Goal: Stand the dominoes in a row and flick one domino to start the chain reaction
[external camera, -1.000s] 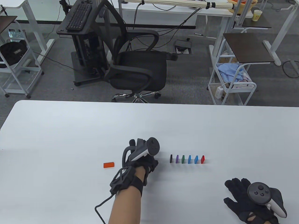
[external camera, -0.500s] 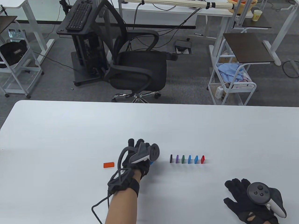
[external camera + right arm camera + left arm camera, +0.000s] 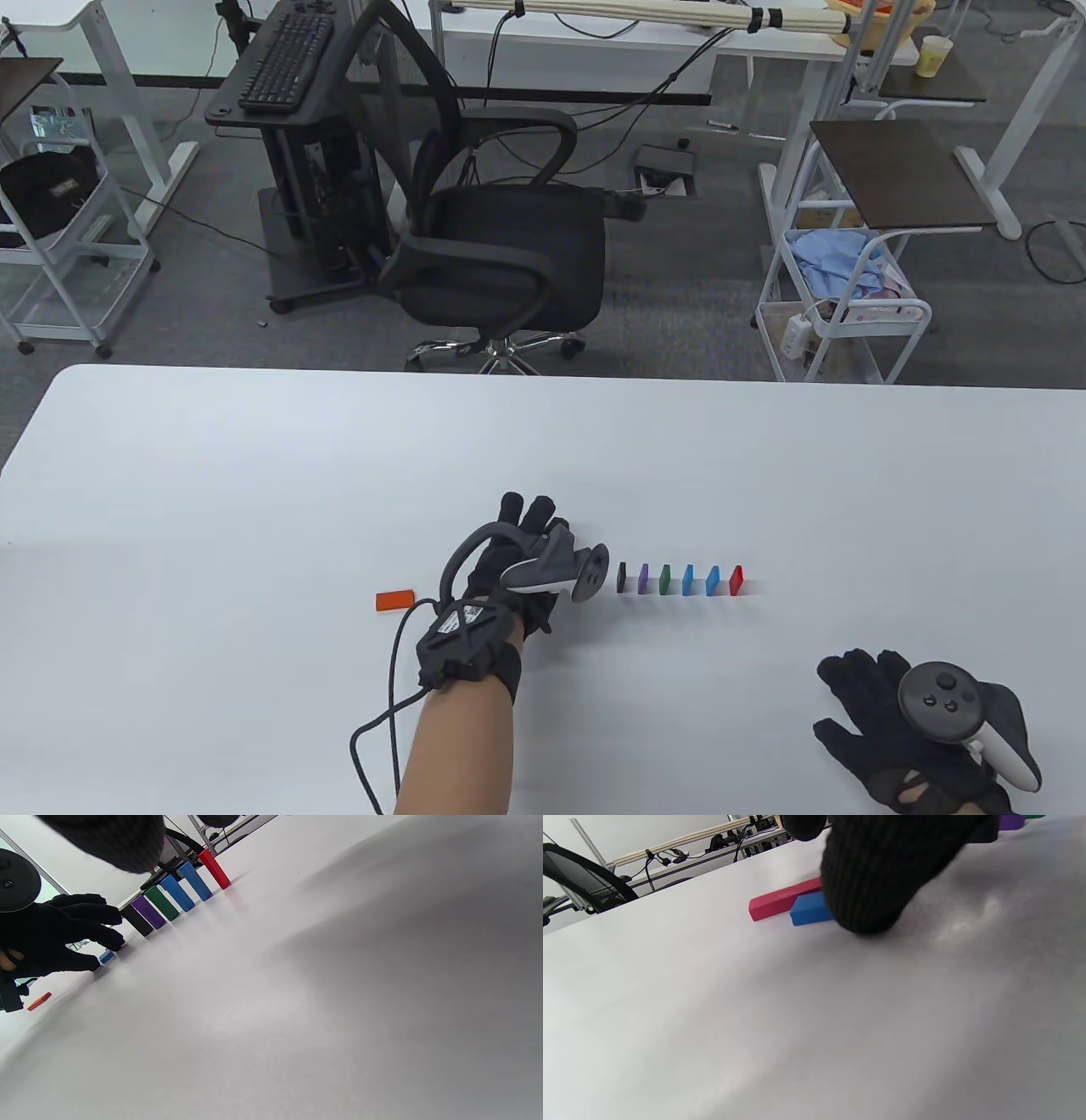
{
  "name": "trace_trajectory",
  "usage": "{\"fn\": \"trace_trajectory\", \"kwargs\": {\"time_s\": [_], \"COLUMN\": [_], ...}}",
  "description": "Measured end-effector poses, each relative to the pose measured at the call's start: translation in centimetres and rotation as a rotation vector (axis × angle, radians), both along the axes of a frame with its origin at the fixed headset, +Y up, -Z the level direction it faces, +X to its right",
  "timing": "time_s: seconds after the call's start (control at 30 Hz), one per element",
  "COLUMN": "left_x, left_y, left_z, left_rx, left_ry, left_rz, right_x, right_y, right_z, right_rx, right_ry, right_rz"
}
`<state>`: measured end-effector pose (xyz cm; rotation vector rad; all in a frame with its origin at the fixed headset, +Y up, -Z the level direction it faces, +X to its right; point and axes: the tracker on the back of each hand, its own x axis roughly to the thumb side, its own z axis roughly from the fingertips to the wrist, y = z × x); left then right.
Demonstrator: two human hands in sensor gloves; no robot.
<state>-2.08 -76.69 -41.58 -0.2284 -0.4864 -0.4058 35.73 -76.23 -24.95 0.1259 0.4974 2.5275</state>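
Observation:
Several dominoes stand in a row: black (image 3: 622, 576), purple (image 3: 643, 578), green (image 3: 665, 579), two blue (image 3: 700, 581) and red (image 3: 736, 581). My left hand (image 3: 513, 564) is just left of the black one, its tracker tipped toward the row. Its thumb and fingers (image 3: 108, 940) close on a blue domino (image 3: 808, 909) lying flat on the table. A red domino (image 3: 780, 897) lies flat right behind it. The table view hides both under the hand. An orange domino (image 3: 395, 600) lies flat farther left. My right hand (image 3: 891, 722) rests flat and holds nothing.
The white table (image 3: 254, 475) spreads wide beyond and to the left of the row. An office chair (image 3: 501, 255) and a wire cart (image 3: 840, 314) stand past its far edge. The left glove's cable (image 3: 382, 730) trails near the front edge.
My left hand has shifted slightly right toward the row and rolled, so its tracker now tips toward the black domino. The blue piece seen under it earlier is now covered. The right hand stayed still.

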Motion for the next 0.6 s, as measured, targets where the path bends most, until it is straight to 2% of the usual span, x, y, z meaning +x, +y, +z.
{"fn": "trace_trajectory", "kwargs": {"time_s": [0.5, 0.6], "left_x": [0.04, -0.30], "left_y": [-0.16, 0.16], "left_z": [-0.26, -0.20], "left_rx": [-0.040, -0.039], "left_ry": [-0.031, -0.013], "left_rz": [0.005, 0.089], "right_x": [0.00, -0.03], "right_y": [-0.03, -0.05], "right_z": [-0.04, -0.05], "right_rx": [-0.002, -0.002], "right_ry": [-0.004, -0.002], "right_rz": [-0.002, -0.003]}}
